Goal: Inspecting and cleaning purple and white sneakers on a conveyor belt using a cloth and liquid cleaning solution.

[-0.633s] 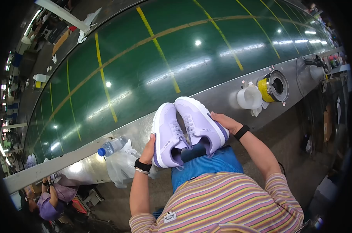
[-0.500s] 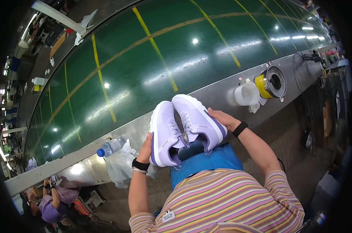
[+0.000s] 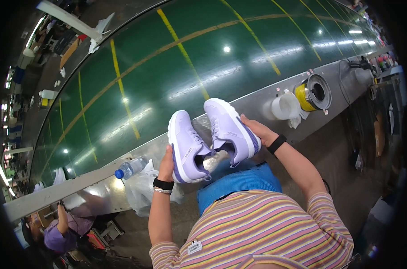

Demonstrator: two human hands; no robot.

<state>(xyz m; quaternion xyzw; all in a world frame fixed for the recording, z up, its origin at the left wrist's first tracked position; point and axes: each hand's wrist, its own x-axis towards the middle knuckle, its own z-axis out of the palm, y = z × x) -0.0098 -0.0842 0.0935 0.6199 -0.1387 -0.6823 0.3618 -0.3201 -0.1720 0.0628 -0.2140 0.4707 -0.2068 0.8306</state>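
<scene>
Just past my striped shirt [image 3: 248, 228], my left grip [image 3: 166, 165] clasps one lilac shoe [image 3: 185, 143] and my right grip [image 3: 261, 133] the other lilac shoe [image 3: 230, 127], each by its outer side, toes apart, at the near edge of the metal table [image 3: 340, 97]. A white cup [image 3: 284, 109] sits there; beyond spreads a green surface [image 3: 149, 85].

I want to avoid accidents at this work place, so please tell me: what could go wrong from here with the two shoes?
1. The left hand holds the left shoe, the right hand the right shoe; either could slip if a grip loosens.
2. The bottle is on the metal ledge, left of that left hand; a sideways move might knock it.
3. The white cup is near the right hand; a bump could perhaps spill anything inside.
</scene>
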